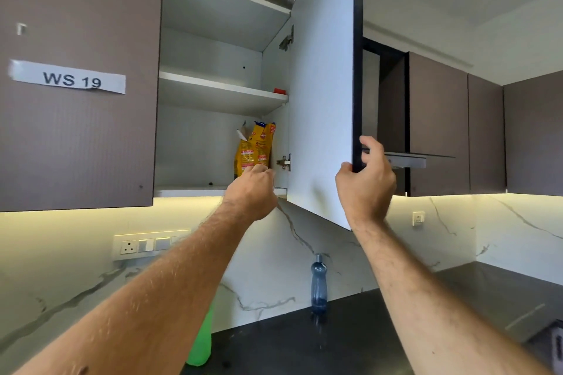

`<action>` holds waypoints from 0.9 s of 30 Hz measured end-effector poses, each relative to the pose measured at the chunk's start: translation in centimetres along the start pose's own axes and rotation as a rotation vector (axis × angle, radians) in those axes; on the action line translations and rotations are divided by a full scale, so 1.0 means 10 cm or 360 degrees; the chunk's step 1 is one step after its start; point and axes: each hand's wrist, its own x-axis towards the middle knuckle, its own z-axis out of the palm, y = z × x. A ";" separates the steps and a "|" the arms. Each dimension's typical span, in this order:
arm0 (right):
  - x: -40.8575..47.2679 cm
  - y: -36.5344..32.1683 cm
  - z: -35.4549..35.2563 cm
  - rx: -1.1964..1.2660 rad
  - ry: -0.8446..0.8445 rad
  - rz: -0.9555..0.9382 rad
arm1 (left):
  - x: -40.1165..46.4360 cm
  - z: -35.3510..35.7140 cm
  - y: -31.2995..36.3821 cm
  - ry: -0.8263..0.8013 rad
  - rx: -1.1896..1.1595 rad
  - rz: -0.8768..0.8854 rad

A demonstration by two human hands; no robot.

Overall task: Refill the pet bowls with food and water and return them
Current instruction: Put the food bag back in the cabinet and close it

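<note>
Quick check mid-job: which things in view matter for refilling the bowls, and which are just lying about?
For the job:
yellow pet food bag, left hand reaching it
cabinet door, right hand gripping its edge
blue water bottle

Just lying about:
green bottle
small red item on the middle shelf
WS 19 label

Legible text, one item: "WS 19", black capitals and digits on a white paper strip (68,77), taped slightly askew across the closed brown matte wall-cabinet door (76,146), left of the open cabinet

Illegible print: yellow and orange food pouch (254,146) standing on the bottom shelf of the open cabinet; red and white panels with small lettering, too small and blurred to make out, no brand name readable
</note>
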 end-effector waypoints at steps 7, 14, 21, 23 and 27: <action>-0.77 -0.66 0.79 0.0248 -0.0230 -0.0271 | -0.10 -0.07 -0.90 0.0201 0.0212 -0.0235; -1.53 -1.27 2.00 0.0003 -0.0401 -0.0417 | -0.14 -0.28 -2.09 0.0504 0.0374 -0.0476; -1.70 -1.17 2.79 0.0263 -0.0836 -0.0225 | -0.10 -0.43 -2.89 0.0485 0.0415 -0.0436; -1.73 -1.11 2.93 0.0176 -0.0999 -0.0295 | -0.08 -0.37 -2.97 0.0448 0.0407 -0.0414; -1.69 -1.00 3.12 -0.0044 -0.1272 -0.0422 | -0.05 -0.20 -2.99 0.0365 0.0430 -0.0399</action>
